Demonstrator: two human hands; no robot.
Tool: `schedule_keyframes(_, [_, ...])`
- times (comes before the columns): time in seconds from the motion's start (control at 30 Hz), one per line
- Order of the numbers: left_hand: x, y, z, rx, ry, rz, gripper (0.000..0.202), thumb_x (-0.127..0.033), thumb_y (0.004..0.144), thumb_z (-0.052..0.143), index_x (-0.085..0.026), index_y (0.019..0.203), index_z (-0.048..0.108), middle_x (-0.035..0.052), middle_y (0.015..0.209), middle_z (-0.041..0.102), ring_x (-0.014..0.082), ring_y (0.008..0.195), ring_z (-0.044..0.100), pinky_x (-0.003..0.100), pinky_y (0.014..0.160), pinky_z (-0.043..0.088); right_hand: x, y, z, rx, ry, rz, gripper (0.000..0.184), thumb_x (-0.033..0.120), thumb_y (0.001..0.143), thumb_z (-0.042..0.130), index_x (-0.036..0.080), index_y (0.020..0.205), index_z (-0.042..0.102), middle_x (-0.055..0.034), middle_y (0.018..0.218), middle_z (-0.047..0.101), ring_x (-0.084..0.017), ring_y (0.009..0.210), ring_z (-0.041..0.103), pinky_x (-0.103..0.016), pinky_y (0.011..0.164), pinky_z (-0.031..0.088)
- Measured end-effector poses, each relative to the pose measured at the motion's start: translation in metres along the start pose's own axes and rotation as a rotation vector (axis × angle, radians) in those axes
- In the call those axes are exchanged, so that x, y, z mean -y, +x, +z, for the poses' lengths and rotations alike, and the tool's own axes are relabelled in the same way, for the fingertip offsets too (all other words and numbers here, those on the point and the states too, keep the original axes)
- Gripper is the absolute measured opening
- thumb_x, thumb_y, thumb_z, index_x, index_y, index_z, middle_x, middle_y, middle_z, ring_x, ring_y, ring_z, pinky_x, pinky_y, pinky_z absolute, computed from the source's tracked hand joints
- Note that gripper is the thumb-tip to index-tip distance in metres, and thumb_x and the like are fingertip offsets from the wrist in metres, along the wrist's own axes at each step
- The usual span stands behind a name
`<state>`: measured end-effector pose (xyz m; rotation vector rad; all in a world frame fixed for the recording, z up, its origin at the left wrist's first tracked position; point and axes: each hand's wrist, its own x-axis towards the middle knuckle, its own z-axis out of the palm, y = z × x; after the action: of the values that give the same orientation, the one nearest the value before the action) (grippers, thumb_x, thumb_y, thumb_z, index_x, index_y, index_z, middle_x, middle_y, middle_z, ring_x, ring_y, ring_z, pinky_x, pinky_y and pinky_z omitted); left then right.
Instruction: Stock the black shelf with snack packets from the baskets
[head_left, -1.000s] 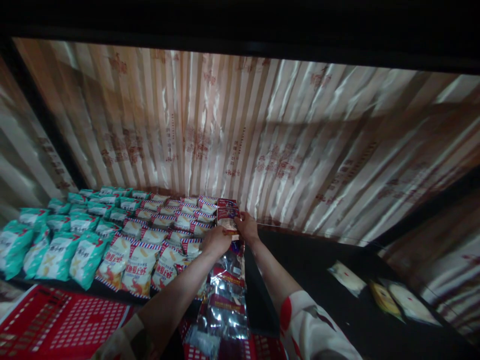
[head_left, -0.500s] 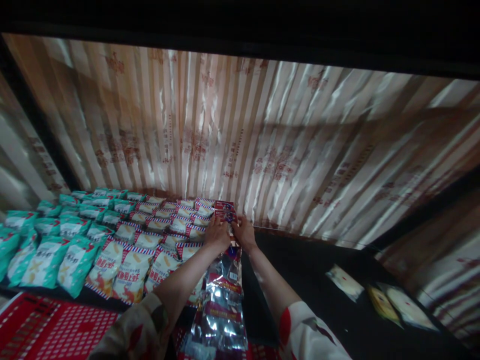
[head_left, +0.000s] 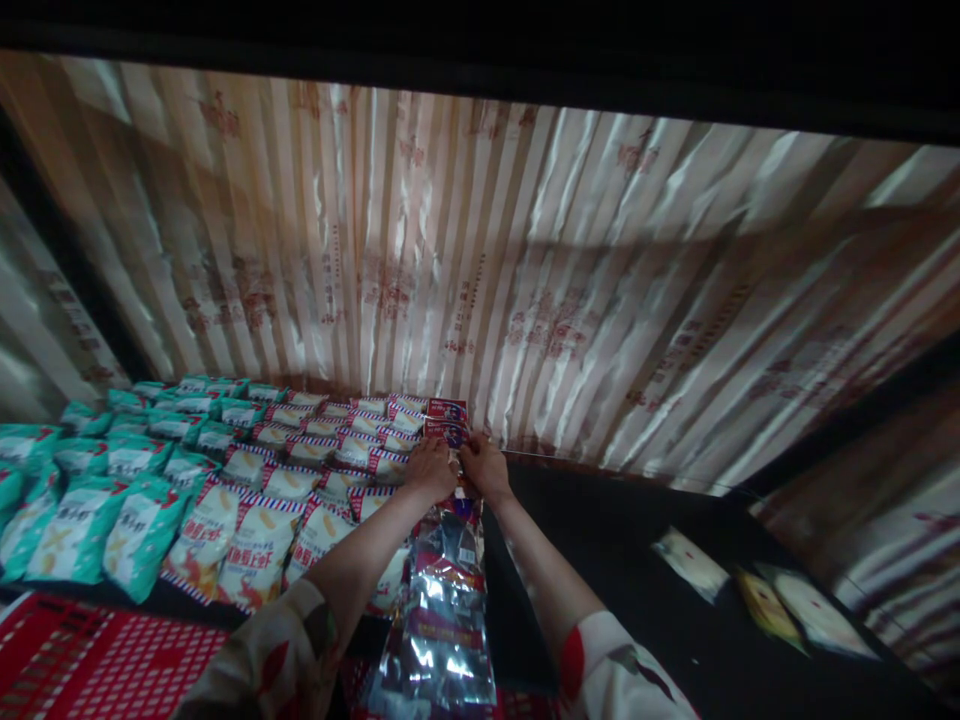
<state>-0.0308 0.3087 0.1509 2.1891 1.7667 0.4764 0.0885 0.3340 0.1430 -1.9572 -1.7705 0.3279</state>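
My left hand [head_left: 433,468] and my right hand [head_left: 484,466] are close together at the far side of the dark shelf. Between them is a dark red and purple snack packet [head_left: 448,432], its printed top facing up. The left fingers are curled over its left side, partly hiding it; the right fingers are closed at its right edge. A similar packet [head_left: 447,409] lies just behind. Towards me, between my forearms, runs a column of shiny silver and purple packets [head_left: 448,625]; whether they are joined I cannot tell. Cream snack bags [head_left: 260,545] with striped edges stand left of my hands.
Teal snack bags [head_left: 79,525] fill the shelf's left end. At the lower left is a red plastic basket [head_left: 142,655]. Flat pale packets [head_left: 691,562] and a yellow packet [head_left: 769,608] lie on the black shelf [head_left: 600,530] at right. A striped sheet [head_left: 450,240] backs the shelf.
My hands stay at the same packet, with only a slight shift of the fingers. The view has moved a little, and the bags at left appear slightly further left.
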Motion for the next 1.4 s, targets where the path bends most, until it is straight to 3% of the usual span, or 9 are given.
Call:
schedule_keyframes(0.17, [0.002, 0.002, 0.001, 0.016, 0.003, 0.007, 0.038, -0.026, 0.083, 0.042, -0.011, 0.116, 0.055, 0.0147, 0.124, 0.055, 0.0237, 0.119, 0.047, 0.034, 0.102, 0.034, 0.003, -0.007, -0.004, 0.007, -0.082, 0.032, 0.026, 0.030, 0.083, 0.047, 0.021, 0.099, 0.065, -0.0076, 0.094, 0.070, -0.020, 0.085, 0.065, -0.027, 0.071, 0.045])
schedule_keyframes(0.27, [0.002, 0.001, 0.000, 0.020, 0.005, 0.013, 0.034, -0.026, 0.084, 0.042, -0.014, 0.112, 0.057, 0.0132, 0.123, 0.056, 0.0228, 0.118, 0.047, 0.033, 0.102, 0.034, 0.000, -0.010, -0.004, -0.017, -0.084, -0.001, 0.026, 0.031, 0.084, 0.047, 0.022, 0.097, 0.067, -0.0086, 0.099, 0.069, -0.022, 0.092, 0.063, -0.029, 0.077, 0.045])
schedule_keyframes(0.47, [0.002, -0.002, -0.002, 0.027, 0.010, 0.029, 0.035, -0.025, 0.083, 0.042, -0.011, 0.112, 0.058, 0.0153, 0.124, 0.054, 0.0234, 0.119, 0.046, 0.033, 0.103, 0.033, -0.014, -0.005, 0.011, -0.103, -0.024, -0.162, 0.029, 0.019, 0.085, 0.045, 0.015, 0.105, 0.065, -0.0097, 0.107, 0.067, -0.018, 0.104, 0.059, -0.029, 0.095, 0.040])
schedule_keyframes(0.63, [0.001, -0.002, -0.003, 0.034, 0.006, 0.055, 0.037, -0.022, 0.083, 0.041, -0.010, 0.114, 0.057, 0.0153, 0.124, 0.055, 0.0229, 0.120, 0.046, 0.031, 0.105, 0.031, -0.016, 0.001, 0.024, -0.153, 0.022, -0.346, 0.033, 0.018, 0.088, 0.040, 0.014, 0.111, 0.064, -0.0110, 0.122, 0.061, -0.019, 0.122, 0.048, -0.038, 0.108, 0.029])
schedule_keyframes(0.87, [0.004, 0.001, -0.002, 0.050, -0.014, 0.021, 0.042, -0.017, 0.078, 0.046, -0.010, 0.119, 0.051, 0.0157, 0.123, 0.056, 0.0231, 0.119, 0.049, 0.031, 0.102, 0.035, -0.003, 0.009, 0.026, -0.069, 0.042, -0.515, 0.034, 0.018, 0.089, 0.037, 0.015, 0.108, 0.065, -0.0095, 0.117, 0.064, -0.019, 0.121, 0.048, -0.039, 0.111, 0.026])
schedule_keyframes(0.97, [0.006, 0.001, -0.004, 0.067, -0.032, -0.005, 0.047, -0.017, 0.077, 0.048, -0.010, 0.124, 0.046, 0.0159, 0.124, 0.056, 0.0226, 0.118, 0.050, 0.030, 0.099, 0.038, 0.000, 0.012, 0.023, -0.010, 0.048, -0.535, 0.033, 0.013, 0.088, 0.036, 0.018, 0.105, 0.065, -0.0060, 0.110, 0.066, -0.017, 0.113, 0.053, -0.035, 0.108, 0.030])
schedule_keyframes(1.13, [0.009, 0.002, -0.006, 0.106, -0.053, -0.014, 0.070, -0.015, 0.074, 0.050, -0.002, 0.137, 0.023, 0.0212, 0.132, 0.048, 0.0230, 0.122, 0.048, 0.028, 0.099, 0.037, 0.004, 0.015, 0.024, 0.069, 0.101, -0.523, 0.030, 0.009, 0.086, 0.040, 0.016, 0.100, 0.065, -0.0077, 0.102, 0.067, -0.017, 0.105, 0.056, -0.033, 0.100, 0.036])
schedule_keyframes(1.23, [0.010, 0.004, -0.003, 0.095, -0.059, 0.004, 0.064, -0.016, 0.076, 0.048, -0.004, 0.136, 0.028, 0.0195, 0.133, 0.048, 0.0223, 0.122, 0.048, 0.028, 0.100, 0.036, 0.006, 0.018, 0.029, 0.112, 0.123, -0.437, 0.026, 0.011, 0.085, 0.043, 0.016, 0.097, 0.066, -0.0090, 0.101, 0.066, -0.018, 0.102, 0.057, -0.029, 0.091, 0.042])
schedule_keyframes(1.4, [0.011, 0.005, 0.000, 0.086, -0.047, 0.016, 0.054, -0.015, 0.077, 0.046, -0.006, 0.129, 0.038, 0.0182, 0.128, 0.053, 0.0228, 0.119, 0.050, 0.028, 0.099, 0.037, 0.007, 0.021, 0.029, 0.121, 0.134, -0.405, 0.026, 0.011, 0.084, 0.045, 0.018, 0.094, 0.067, -0.0064, 0.102, 0.067, -0.016, 0.103, 0.056, -0.026, 0.092, 0.040])
